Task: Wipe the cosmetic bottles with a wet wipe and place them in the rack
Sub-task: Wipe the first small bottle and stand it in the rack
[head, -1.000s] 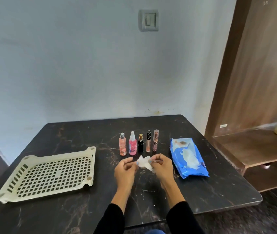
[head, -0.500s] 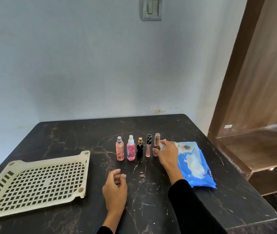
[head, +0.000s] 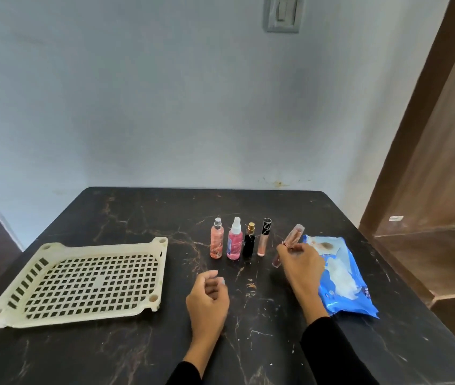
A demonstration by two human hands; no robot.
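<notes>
Right hand (head: 297, 259) at centre right pinches a tilted pink tube (head: 293, 238) beside four standing bottles (head: 237, 240); left hand (head: 207, 298) rests loosely curled, holding nothing, right of the rack (head: 82, 282)

Lighting: soft, even and diffuse, moderately bright on the pale blue-grey painted wall (head: 165, 107), source not visible; shadows faint, short beneath the cream perforated plastic rack (head: 82, 282) on the glossy black marble-veined table (head: 137, 212). Glare: dull sheen on the table's far edge nearest that wall. Quality: wide-angle bowing at the edges, brown wooden shelving (head: 443, 190) right of the wall leaning and slightly smeared; overall soft.
</notes>
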